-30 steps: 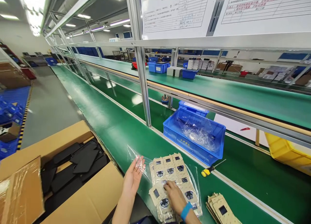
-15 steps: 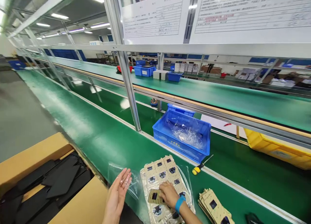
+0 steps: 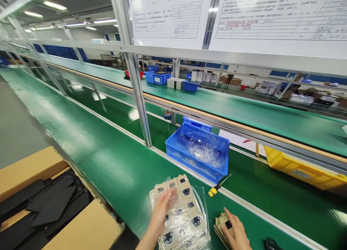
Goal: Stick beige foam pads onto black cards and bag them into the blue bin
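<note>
A pile of beige panels with dark windows and round lens-like parts lies on the green bench, with clear plastic film over it. My left hand is above the pile's left part, its fingers smeared by motion, so I cannot see whether they hold the film. To the right, a short stack of loose beige panels rests on the bench. Over that stack my right hand is closed, thumb and fingers around its upper panels, partly hiding them.
A blue bin with crumpled clear film stands behind the pile. A yellow-handled screwdriver lies before it. At lower left is a cardboard box of black flat pieces. A yellow bin sits at right; a black object is at the front edge.
My right hand has moved right from the pile to the loose stack, with the panel it held. My left hand, earlier open beside the pile, has moved right over it. Film now covers the pile.
</note>
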A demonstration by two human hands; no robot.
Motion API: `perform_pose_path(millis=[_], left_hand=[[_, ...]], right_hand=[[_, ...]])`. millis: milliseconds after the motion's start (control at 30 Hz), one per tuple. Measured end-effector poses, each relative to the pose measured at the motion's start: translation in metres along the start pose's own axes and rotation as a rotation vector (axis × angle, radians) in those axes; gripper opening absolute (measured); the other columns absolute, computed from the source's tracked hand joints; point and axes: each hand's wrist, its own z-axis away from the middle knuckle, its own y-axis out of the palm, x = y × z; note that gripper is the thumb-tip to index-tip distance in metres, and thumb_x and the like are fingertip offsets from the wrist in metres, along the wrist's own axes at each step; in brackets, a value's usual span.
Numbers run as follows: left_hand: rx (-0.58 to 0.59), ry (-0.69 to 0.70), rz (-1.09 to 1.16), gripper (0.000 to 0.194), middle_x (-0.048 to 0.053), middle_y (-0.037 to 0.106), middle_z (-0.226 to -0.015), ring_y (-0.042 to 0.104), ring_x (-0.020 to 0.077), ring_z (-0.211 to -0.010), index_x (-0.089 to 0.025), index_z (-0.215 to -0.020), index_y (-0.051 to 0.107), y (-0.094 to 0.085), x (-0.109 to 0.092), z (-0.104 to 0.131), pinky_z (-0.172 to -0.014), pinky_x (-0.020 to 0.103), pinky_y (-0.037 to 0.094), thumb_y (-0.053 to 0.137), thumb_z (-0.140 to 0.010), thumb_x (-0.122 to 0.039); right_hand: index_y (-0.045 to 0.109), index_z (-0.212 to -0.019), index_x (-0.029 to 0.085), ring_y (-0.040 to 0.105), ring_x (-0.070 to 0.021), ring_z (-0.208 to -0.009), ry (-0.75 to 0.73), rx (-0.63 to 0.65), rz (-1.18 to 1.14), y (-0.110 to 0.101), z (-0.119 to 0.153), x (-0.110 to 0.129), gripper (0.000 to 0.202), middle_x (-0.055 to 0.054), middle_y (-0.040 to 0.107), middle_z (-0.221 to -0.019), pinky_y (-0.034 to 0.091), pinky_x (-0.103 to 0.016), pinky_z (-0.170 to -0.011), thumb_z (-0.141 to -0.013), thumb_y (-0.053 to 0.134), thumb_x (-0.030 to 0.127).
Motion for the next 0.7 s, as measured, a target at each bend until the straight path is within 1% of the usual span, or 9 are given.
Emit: perform_pose_path(millis=[100, 167, 233, 267, 333, 400, 467, 567, 700], left_hand=[[0.258, 0.062, -0.225, 0.033, 0.014, 0.07, -0.119, 0.062, 0.0316, -0.111, -0.021, -0.101, 0.077, 0.025, 0.017, 0.01, -0.099, 0.047, 0.049, 0.059, -0.086, -0.043], [0.357, 0.237, -0.42, 0.036, 0.014, 0.068, -0.121, 0.057, 0.0315, -0.118, -0.024, -0.106, 0.076, 0.033, 0.021, 0.016, -0.106, 0.048, 0.043, 0.056, -0.087, -0.047], [0.299, 0.389, -0.587, 0.041, 0.015, 0.059, -0.134, 0.048, 0.0315, -0.13, -0.027, -0.118, 0.07, 0.028, 0.018, 0.017, -0.113, 0.048, 0.034, 0.057, -0.086, -0.048], [0.225, 0.427, -0.641, 0.045, 0.014, 0.053, -0.141, 0.044, 0.0317, -0.135, -0.028, -0.125, 0.065, 0.021, 0.016, 0.015, -0.115, 0.049, 0.032, 0.057, -0.086, -0.049], [0.042, 0.451, -0.705, 0.05, 0.014, 0.045, -0.148, 0.04, 0.0313, -0.138, -0.027, -0.131, 0.059, -0.003, 0.012, 0.007, -0.115, 0.049, 0.032, 0.054, -0.086, -0.048], [-0.124, 0.437, -0.779, 0.048, 0.013, 0.049, -0.143, 0.044, 0.0283, -0.134, -0.023, -0.129, 0.059, -0.036, 0.012, -0.004, -0.113, 0.046, 0.036, 0.046, -0.088, -0.045], [-0.246, 0.342, -0.879, 0.049, 0.014, 0.054, -0.137, 0.051, 0.026, -0.128, -0.02, -0.129, 0.057, -0.071, 0.019, -0.012, -0.108, 0.042, 0.042, 0.039, -0.09, -0.042], [-0.298, 0.182, -0.961, 0.047, 0.016, 0.062, -0.124, 0.061, 0.0273, -0.113, -0.014, -0.126, 0.058, -0.109, 0.041, -0.017, -0.1, 0.042, 0.048, 0.043, -0.085, -0.031], [-0.271, 0.045, -1.046, 0.051, 0.015, 0.064, -0.12, 0.063, 0.0258, -0.107, -0.011, -0.127, 0.058, -0.117, 0.067, -0.025, -0.099, 0.037, 0.048, 0.052, -0.077, -0.02]], right_hand=[[0.026, -0.151, 0.025, 0.06, -0.0215, -0.077, -0.119, 0.187, -0.34, 0.034, -0.005, 0.071, 0.089, -0.014, 0.051, -0.139, 0.051, -0.035, -0.059, -0.074, 0.068, 0.044], [0.048, -0.139, 0.028, 0.064, -0.0235, -0.091, -0.277, 0.268, -0.398, 0.05, -0.02, 0.113, 0.064, -0.01, 0.058, -0.134, 0.054, -0.033, -0.071, -0.078, 0.066, 0.04], [0.07, -0.106, 0.025, 0.066, -0.0253, -0.089, -0.408, 0.188, -0.374, 0.054, -0.049, 0.143, 0.031, -0.008, 0.072, -0.104, 0.055, -0.035, -0.076, -0.083, 0.058, 0.041], [0.071, -0.093, 0.024, 0.066, -0.0254, -0.082, -0.424, 0.113, -0.362, 0.051, -0.069, 0.153, 0.028, -0.007, 0.072, -0.089, 0.055, -0.037, -0.073, -0.083, 0.055, 0.045], [0.066, -0.092, 0.02, 0.063, -0.0266, -0.079, -0.403, -0.055, -0.343, 0.037, -0.117, 0.165, 0.038, -0.01, 0.067, -0.089, 0.054, -0.042, -0.072, -0.084, 0.049, 0.053], [0.06, -0.108, 0.015, 0.056, -0.0325, -0.105, -0.387, -0.264, -0.292, 0.018, -0.171, 0.168, 0.05, -0.017, 0.061, -0.109, 0.045, -0.051, -0.095, -0.081, 0.049, 0.056], [0.052, -0.124, 0.009, 0.046, -0.0365, -0.12, -0.399, -0.343, -0.22, 0.001, -0.22, 0.162, 0.071, -0.023, 0.052, -0.124, 0.037, -0.055, -0.105, -0.074, 0.052, 0.059], [0.059, -0.124, 0.012, 0.04, -0.0442, -0.129, -0.297, -0.206, 0.179, -0.011, -0.275, 0.135, 0.08, -0.026, 0.049, -0.133, 0.031, -0.065, -0.105, -0.068, 0.041, 0.067], [0.073, -0.087, 0.029, 0.054, -0.0494, -0.111, -0.148, 0.014, 0.398, -0.003, -0.309, 0.089, 0.06, -0.02, 0.066, -0.106, 0.035, -0.075, -0.088, -0.058, 0.045, 0.073]])
